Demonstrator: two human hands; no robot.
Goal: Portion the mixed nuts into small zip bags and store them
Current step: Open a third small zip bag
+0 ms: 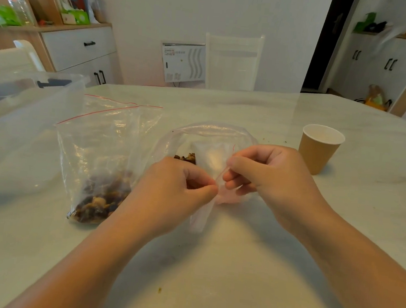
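Opening a small empty zip bag (207, 203) at the centre of the frame.

Held between both hands just above the table (236, 267): left hand (176, 195) pinching one lip with thumb and forefinger, right hand (268, 176) pinching the other lip with curled fingers. Long axis running from the pinched mouth down toward the lower edge of the frame, the free end hanging near the tabletop. Directly behind the hands, touching distance, a larger open bag (213, 135) with some nuts (187, 157) showing. At left centre, a filled bag (97, 169) lying nearer the left hand. Paper cup (320, 149) at right, beside the right hand. Clear plastic box (24, 113) at far left. Next, probably, spreading the mouth wide enough for filling.
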